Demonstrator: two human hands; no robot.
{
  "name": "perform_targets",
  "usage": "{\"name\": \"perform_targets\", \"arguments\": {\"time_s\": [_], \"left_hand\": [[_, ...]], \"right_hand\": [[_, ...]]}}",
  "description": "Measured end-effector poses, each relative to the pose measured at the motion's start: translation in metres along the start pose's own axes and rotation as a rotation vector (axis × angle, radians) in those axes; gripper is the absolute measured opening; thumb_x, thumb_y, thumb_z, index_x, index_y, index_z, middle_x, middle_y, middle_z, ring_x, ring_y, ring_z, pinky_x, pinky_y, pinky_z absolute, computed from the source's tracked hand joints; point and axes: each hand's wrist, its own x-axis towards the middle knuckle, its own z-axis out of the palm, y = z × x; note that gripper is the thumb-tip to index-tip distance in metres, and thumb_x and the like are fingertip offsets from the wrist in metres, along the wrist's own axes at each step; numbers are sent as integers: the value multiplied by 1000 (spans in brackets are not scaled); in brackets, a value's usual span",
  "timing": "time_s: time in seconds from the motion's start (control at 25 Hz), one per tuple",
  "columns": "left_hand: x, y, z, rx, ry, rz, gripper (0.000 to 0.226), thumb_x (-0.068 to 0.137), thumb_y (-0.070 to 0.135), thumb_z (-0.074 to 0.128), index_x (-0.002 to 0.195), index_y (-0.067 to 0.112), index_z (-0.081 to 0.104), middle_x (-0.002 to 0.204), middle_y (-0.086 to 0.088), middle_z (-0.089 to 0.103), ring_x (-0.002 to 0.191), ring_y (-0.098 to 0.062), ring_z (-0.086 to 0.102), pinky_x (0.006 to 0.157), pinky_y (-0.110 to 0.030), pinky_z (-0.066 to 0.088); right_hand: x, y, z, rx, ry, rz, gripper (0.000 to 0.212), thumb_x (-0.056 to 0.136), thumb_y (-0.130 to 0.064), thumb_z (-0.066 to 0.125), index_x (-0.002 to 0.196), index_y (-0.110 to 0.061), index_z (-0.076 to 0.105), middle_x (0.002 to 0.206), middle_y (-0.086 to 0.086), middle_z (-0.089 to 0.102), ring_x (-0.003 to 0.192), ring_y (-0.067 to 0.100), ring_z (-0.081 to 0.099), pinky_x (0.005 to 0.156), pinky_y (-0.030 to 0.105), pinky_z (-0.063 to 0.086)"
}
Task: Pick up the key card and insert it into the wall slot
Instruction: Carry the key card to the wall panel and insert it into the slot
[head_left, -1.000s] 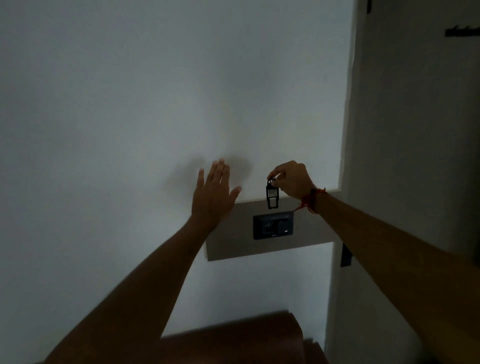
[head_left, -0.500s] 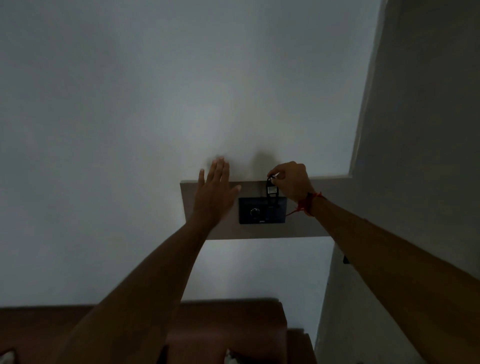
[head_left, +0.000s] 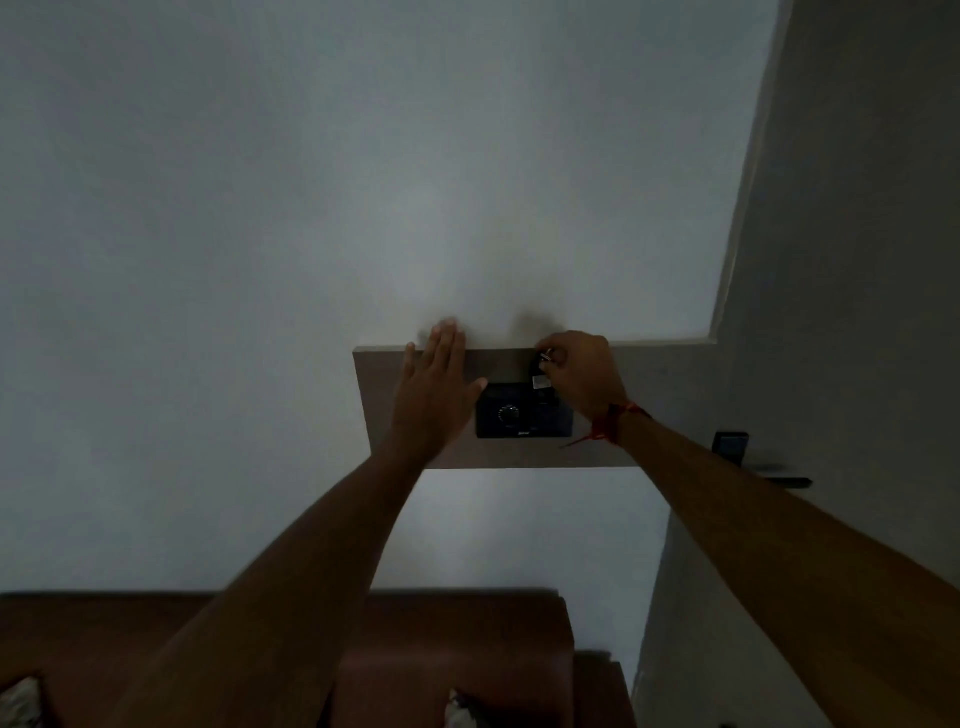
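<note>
Right hand (head_left: 582, 376) pinches key card (head_left: 540, 375) at wall slot (head_left: 524, 415); left hand (head_left: 434, 395) spread flat

Right hand (head_left: 584, 376) dropped with the key card (head_left: 540, 375): a second ago the card hung clear above the black wall unit (head_left: 524, 418), now its lower end is at the unit's top right edge. Left hand (head_left: 434, 389) went from the bare wall beside the beige panel (head_left: 374, 395) to flat over its left part.
</note>
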Motion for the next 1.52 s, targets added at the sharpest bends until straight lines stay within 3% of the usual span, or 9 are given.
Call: {"name": "perform_targets", "arguments": {"time_s": [0.2, 0.4, 0.6, 0.72, 0.8, 0.96, 1.12, 1.32, 1.52], "left_hand": [[3, 1, 4, 3, -5, 15, 80, 104, 51, 40, 163, 9, 5, 173, -11, -1, 161, -25, -2, 131, -52, 7], [0, 3, 11, 23, -20, 7, 79, 105, 50, 39, 163, 8, 5, 173, -12, 1, 161, -25, -1, 131, -51, 8], [-1, 0, 13, 33, -29, 20, 80, 105, 49, 39, 163, 9, 3, 173, -12, -1, 161, -25, -2, 131, -51, 7], [-2, 1, 14, 32, -20, 20, 80, 105, 49, 41, 163, 8, 4, 173, -13, 0, 161, -26, -1, 131, -51, 6], [-1, 2, 14, 32, -19, 20, 80, 105, 48, 41, 163, 7, 4, 173, -13, 0, 161, -26, -1, 131, -51, 5], [-1, 2, 13, 38, -29, 11, 80, 105, 49, 40, 163, 7, 4, 173, -13, 0, 161, -26, -1, 131, -51, 6], [-1, 1, 13, 38, -16, 24, 80, 105, 49, 42, 163, 7, 7, 173, -14, 3, 161, -26, 2, 131, -51, 6], [0, 0, 14, 36, -25, 24, 81, 104, 49, 42, 163, 7, 7, 173, -14, 4, 161, -27, 2, 131, -52, 7], [0, 1, 14, 35, -29, 19, 79, 105, 49, 41, 163, 6, 8, 173, -14, 3, 161, -27, 2, 131, -52, 7]], "right_hand": [[9, 3, -6, -42, -103, -14, 5, 82, -8, 67, 81, -3, 66, 77, 13, 67, 74, 27, 62, 68, 32, 51], [7, 12, 0, -118, -201, -4, 7, 81, 4, 59, 82, 10, 63, 87, 27, 67, 78, 35, 62, 66, 37, 47], [-9, 24, 6, -148, -179, 30, 4, 85, 0, 56, 87, 2, 59, 86, 22, 65, 81, 34, 61, 64, 32, 41], [-12, 29, -2, -166, -216, -32, 29, 79, 3, 59, 107, -5, 61, 98, 17, 65, 90, 31, 60, 74, 38, 50], [-19, 35, -6, -144, -174, -8, 41, 77, 4, 59, 114, -14, 58, 103, 11, 61, 92, 22, 54, 72, 36, 47], [-27, 40, -1, -87, -103, 186, 25, 74, -11, 71, 95, -10, 58, 98, 15, 63, 90, 32, 59, 70, 35, 46], [-30, 34, 15, -92, -82, 294, 31, 74, -23, 78, 93, -9, 58, 101, 13, 63, 91, 30, 59, 72, 38, 51], [-34, 32, 20, -106, 46, 288, 5, 84, -9, 61, 88, -7, 58, 102, 16, 61, 90, 34, 58, 66, 34, 45], [-38, 32, 20, -213, 15, 233, 5, 90, -8, 50, 92, -10, 53, 96, 15, 61, 82, 33, 59, 59, 33, 39]]}}
